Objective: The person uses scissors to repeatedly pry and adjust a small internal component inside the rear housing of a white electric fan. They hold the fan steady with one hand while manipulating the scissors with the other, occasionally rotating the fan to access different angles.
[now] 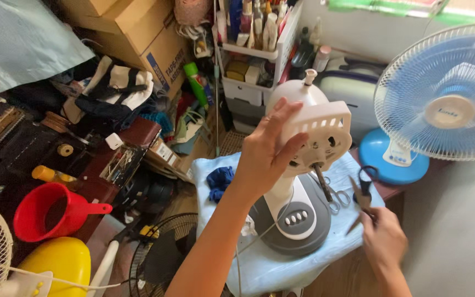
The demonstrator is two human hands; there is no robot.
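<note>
Left hand [265, 157] grips white fan motor housing [315, 129]; right hand [383, 239] holds pliers [363, 192].

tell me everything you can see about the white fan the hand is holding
The stripped fan stands upright on a light blue cloth, blades and grille removed. White plastic motor housing with vent slots, bare metal shaft pointing down and forward, knob on top, grey round base with white buttons. The left hand grips the housing; a cord trails off the base.

blue fan [447, 104] cut off right, tool [363, 199] blurred
</note>
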